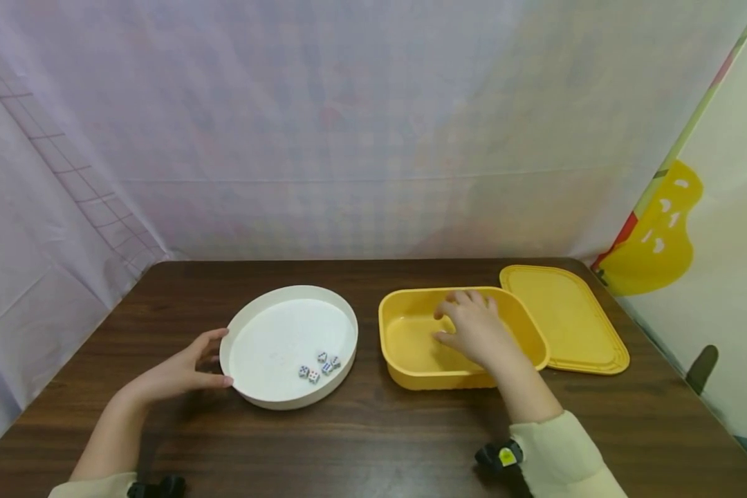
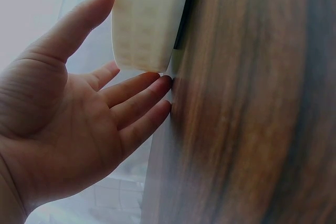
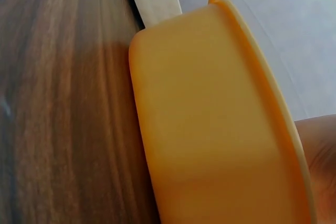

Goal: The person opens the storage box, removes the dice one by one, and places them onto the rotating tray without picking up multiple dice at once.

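Note:
A round white tray (image 1: 277,335) sits on the left of the table, with several small white dice (image 1: 314,377) grouped at its lower right inside. My left hand (image 1: 177,370) is at the tray's left side, thumb and index fingertip touching the rim. In the left wrist view, the fingers (image 2: 142,106) are spread, mostly straight, below the pale tray wall (image 2: 149,24). Over the yellow box (image 1: 411,346) is my right hand (image 1: 476,332), fingers bent loosely and thumb apart. A small pale spot shows beneath it, too unclear to identify. The box wall hides most of this hand from the right wrist view.
A flat yellow lid (image 1: 573,318) lies behind and to the right of the box, close against it. Dark wooden table (image 1: 361,443) runs beneath everything. A pale curtain (image 1: 361,138) hangs along the back edge, and a printed cloth (image 1: 722,277) at the right.

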The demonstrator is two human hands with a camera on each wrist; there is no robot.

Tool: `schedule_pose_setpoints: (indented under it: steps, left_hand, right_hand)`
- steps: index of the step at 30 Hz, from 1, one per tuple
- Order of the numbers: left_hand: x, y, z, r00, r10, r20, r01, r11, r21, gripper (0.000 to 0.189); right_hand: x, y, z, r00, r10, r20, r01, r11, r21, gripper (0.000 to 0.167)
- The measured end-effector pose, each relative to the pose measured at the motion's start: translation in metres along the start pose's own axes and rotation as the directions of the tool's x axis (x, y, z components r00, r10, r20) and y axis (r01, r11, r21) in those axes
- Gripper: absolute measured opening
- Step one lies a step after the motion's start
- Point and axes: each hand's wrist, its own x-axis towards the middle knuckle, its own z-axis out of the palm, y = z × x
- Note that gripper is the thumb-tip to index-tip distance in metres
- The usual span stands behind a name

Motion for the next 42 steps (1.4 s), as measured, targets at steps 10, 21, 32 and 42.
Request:
schedule_pose_setpoints:
  steps: [10,21,32,42]
  left_hand:
    - [0.000,0.001,0.000,1.000,-0.003,0.006,0.003,1.000,-0.009,0.092]
    - [-0.001,0.002,0.001,1.000,-0.002,0.002,0.002,1.000,-0.005,0.092]
    - [-0.001,0.001,0.001,1.000,0.007,0.003,-0.007,1.000,-0.014,0.092]
    - [0.000,-0.001,-0.001,1.000,0.015,0.008,-0.015,1.000,-0.012,0.092]
  right_hand:
    - [0.002,0.009,0.006,1.000,0.022,0.020,-0.022,1.000,-0.011,0.023]
    - [0.003,0.013,0.012,0.997,0.052,0.062,-0.050,0.998,-0.026,0.023]
    - [0.006,0.016,0.015,0.995,0.056,0.086,-0.052,0.998,-0.047,0.018]
    - [0.005,0.015,0.016,0.995,0.049,0.091,-0.047,0.999,-0.023,0.012]
